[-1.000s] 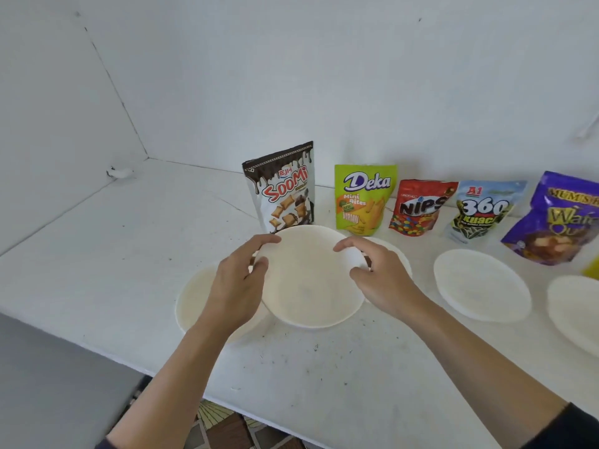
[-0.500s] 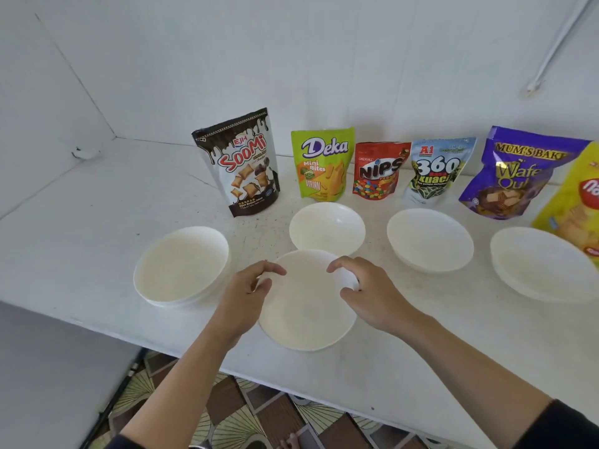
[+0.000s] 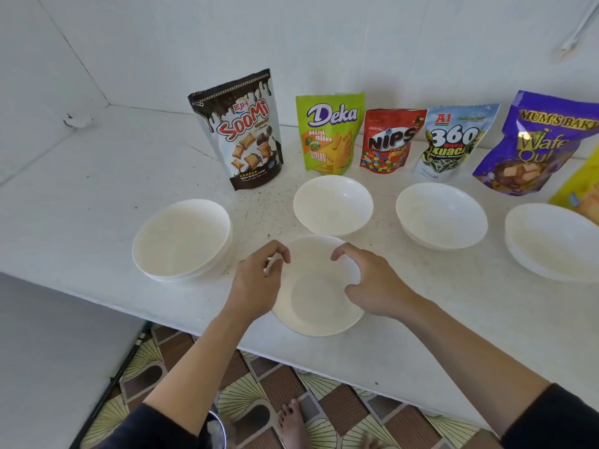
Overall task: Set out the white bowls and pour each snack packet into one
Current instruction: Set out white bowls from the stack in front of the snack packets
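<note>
Quick read on where you're at. The near bowl (image 3: 319,303) sits flat on the counter (image 3: 97,196), close to the front edge, out of line w/ the others and between your two hands. Your left hand (image 3: 257,283) is at its left rim w/ thumb + forefinger curled in close together, like a light pinch. Your right hand (image 3: 377,286) makes a loose C around the right rim, fingers curled, not spread. Tbh I can't tell if either one is actually gripping or just hovering.

The packets stand upright along the back wall, labels facing you: Soomi (image 3: 240,131), Deka (image 3: 329,131), Nips (image 3: 389,140), 360 Kuaci (image 3: 453,140), the purple wafer pack (image 3: 534,144), plus a yellow pack (image 3: 580,189) cut off at the right edge. That layout makes sense imo, one bowl in front of each packet.

The middle bowl (image 3: 333,204) is just in front of Deka and the next bowl (image 3: 441,215) sits roughly in front of Nips/Kuaci. The left stack (image 3: 181,239) and the far-right bowl (image 3: 551,244) both look nested, so prob more to split out.

All bowls look empty, so you're in the setting-out step. Soomi has bare counter in front of it, and that's my guess for where the near bowl goes.
</note>
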Available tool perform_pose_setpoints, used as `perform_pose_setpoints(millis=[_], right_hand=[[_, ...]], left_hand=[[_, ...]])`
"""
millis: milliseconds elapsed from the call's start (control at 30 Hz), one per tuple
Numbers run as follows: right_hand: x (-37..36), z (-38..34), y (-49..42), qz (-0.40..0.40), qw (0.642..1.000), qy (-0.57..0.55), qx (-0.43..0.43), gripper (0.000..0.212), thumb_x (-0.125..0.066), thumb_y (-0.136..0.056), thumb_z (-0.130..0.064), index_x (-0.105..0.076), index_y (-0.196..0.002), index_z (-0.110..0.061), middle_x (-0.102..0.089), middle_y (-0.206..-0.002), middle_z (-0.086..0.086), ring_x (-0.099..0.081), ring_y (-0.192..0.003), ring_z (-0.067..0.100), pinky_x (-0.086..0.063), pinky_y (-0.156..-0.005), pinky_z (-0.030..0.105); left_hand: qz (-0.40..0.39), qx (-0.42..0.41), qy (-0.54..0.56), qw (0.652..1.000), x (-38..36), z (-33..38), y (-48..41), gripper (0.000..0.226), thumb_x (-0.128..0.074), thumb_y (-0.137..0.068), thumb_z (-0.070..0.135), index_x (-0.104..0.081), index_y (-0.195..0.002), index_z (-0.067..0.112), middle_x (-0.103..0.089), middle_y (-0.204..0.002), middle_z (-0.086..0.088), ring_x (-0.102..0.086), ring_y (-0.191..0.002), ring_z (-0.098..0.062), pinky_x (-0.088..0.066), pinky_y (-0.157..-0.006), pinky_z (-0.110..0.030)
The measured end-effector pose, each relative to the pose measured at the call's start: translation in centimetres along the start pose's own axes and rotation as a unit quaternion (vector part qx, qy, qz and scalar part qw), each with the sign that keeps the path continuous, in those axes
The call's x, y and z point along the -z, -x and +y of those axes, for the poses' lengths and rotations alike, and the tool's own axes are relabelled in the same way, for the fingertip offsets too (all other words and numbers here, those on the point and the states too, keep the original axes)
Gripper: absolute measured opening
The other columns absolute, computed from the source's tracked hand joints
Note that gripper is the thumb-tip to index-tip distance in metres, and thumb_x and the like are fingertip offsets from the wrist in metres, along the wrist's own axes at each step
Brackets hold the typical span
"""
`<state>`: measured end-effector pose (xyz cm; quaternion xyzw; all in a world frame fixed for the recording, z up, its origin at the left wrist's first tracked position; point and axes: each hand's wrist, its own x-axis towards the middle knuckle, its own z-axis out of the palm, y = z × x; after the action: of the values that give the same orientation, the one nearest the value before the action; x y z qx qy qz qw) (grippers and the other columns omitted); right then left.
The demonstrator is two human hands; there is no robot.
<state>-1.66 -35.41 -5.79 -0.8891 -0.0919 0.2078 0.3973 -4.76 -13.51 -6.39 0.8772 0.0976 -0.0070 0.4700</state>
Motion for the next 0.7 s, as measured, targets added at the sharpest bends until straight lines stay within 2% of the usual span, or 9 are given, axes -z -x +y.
perform_pose_setpoints(millis=[100, 167, 233, 300, 400, 467, 533, 600, 700], right_hand=[[0.4, -0.1, -0.2, -0.011, 1.0, 0.023, -0.008, 0.055, -0.059, -0.076, -0.001, -0.054, -0.119, -0.035, -0.05, -0.117, 0.001, -0.048, -0.106, 0.019, -0.041, -0.067, 0.018], [0.6, -0.3, -0.3, -0.008, 0.999, 0.033, 0.014, 0.053, -0.063, -0.078, -0.006, -0.054, -0.119, -0.037, -0.046, -0.121, -0.002, -0.044, -0.114, 0.017, -0.038, -0.074, 0.015], [0.8, -0.9, -0.6, 0.024, 0.998, 0.027, 0.049, 0.046, -0.067, -0.08, -0.013, -0.056, -0.118, -0.037, -0.045, -0.125, -0.004, -0.041, -0.12, 0.015, -0.037, -0.087, 0.022], [1.1, -2.0, -1.3, 0.076, 0.992, 0.029, 0.094, 0.038, -0.071, -0.083, -0.021, -0.059, -0.115, -0.035, -0.048, -0.126, -0.004, -0.043, -0.121, 0.016, -0.035, -0.094, 0.027], [1.4, -4.6, -3.0, 0.13, 0.98, 0.018, 0.152, 0.026, -0.071, -0.088, -0.027, -0.062, -0.113, -0.03, -0.056, -0.121, -0.003, -0.049, -0.117, 0.016, -0.037, -0.096, 0.028], [1.1, -6.6, -4.3, 0.138, 0.974, 0.0, 0.179, 0.02, -0.069, -0.09, -0.027, -0.064, -0.109, -0.027, -0.06, -0.114, -0.003, -0.052, -0.111, 0.013, -0.038, -0.092, 0.025], [0.3, -8.7, -5.6, 0.131, 0.971, -0.009, 0.202, 0.016, -0.069, -0.091, -0.026, -0.066, -0.107, -0.027, -0.062, -0.108, -0.002, -0.055, -0.103, 0.009, -0.038, -0.082, 0.015], [-0.9, -10.7, -6.9, 0.122, 0.968, -0.011, 0.221, 0.016, -0.069, -0.09, -0.025, -0.066, -0.106, -0.026, -0.062, -0.106, -0.002, -0.054, -0.1, 0.006, -0.035, -0.076, 0.007], [-2.9, -13.3, -8.9, 0.101, 0.968, -0.026, 0.229, 0.016, -0.068, -0.091, -0.023, -0.066, -0.107, -0.025, -0.058, -0.108, -0.003, -0.053, -0.101, 0.006, -0.035, -0.076, 0.008]], left_hand=[[-0.022, -0.016, -0.009, 1.0, 0.1, 0.2, -0.1, 0.028, -0.047, -0.1, 0.005, -0.062, -0.089, 0.026, -0.059, -0.08, -0.024, -0.034, -0.05, -0.013, -0.032, -0.045, -0.017], [-0.05, -0.027, -0.011, 0.998, 0.4, 0.0, -0.5, 0.03, -0.049, -0.1, 0.007, -0.063, -0.094, 0.033, -0.067, -0.089, -0.01, -0.05, -0.059, -0.016, -0.04, -0.051, -0.017], [-0.08, -0.041, -0.005, 0.996, 1.2, 0.4, -0.8, 0.029, -0.054, -0.101, 0.012, -0.062, -0.103, 0.039, -0.069, -0.108, 0.01, -0.066, -0.089, -0.007, -0.051, -0.07, -0.017], [-0.083, -0.057, 0.009, 0.995, 2.3, 1.2, -1.2, 0.023, -0.06, -0.1, 0.017, -0.062, -0.108, 0.039, -0.066, -0.117, 0.016, -0.064, -0.109, 0.001, -0.053, -0.083, -0.014], [-0.019, -0.079, 0.001, 0.997, 4.9, 2.4, -1.8, 0.014, -0.062, -0.1, 0.022, -0.063, -0.107, 0.035, -0.068, -0.105, 0.015, -0.064, -0.098, 0.004, -0.05, -0.074, -0.007], [0.027, -0.085, -0.005, 0.996, 6.9, 2.7, -2.0, 0.011, -0.062, -0.1, 0.026, -0.064, -0.104, 0.035, -0.068, -0.096, 0.014, -0.064, -0.089, 0.001, -0.051, -0.072, -0.014], [0.066, -0.083, -0.009, 0.994, 8.9, 2.4, -2.2, 0.011, -0.063, -0.099, 0.026, -0.065, -0.1, 0.037, -0.068, -0.091, 0.013, -0.063, -0.087, -0.002, -0.052, -0.072, -0.019], [0.106, -0.076, -0.022, 0.991, 10.8, 1.5, -2.4, 0.014, -0.064, -0.098, 0.023, -0.065, -0.098, 0.037, -0.067, -0.09, 0.014, -0.063, -0.09, -0.002, -0.05, -0.073, -0.021], [0.155, -0.063, -0.107, 0.98, 13.4, -0.9, -2.4, 0.014, -0.065, -0.097, 0.022, -0.066, -0.105, 0.034, -0.064, -0.103, 0.013, -0.056, -0.107, -0.011, -0.048, -0.087, -0.033]])
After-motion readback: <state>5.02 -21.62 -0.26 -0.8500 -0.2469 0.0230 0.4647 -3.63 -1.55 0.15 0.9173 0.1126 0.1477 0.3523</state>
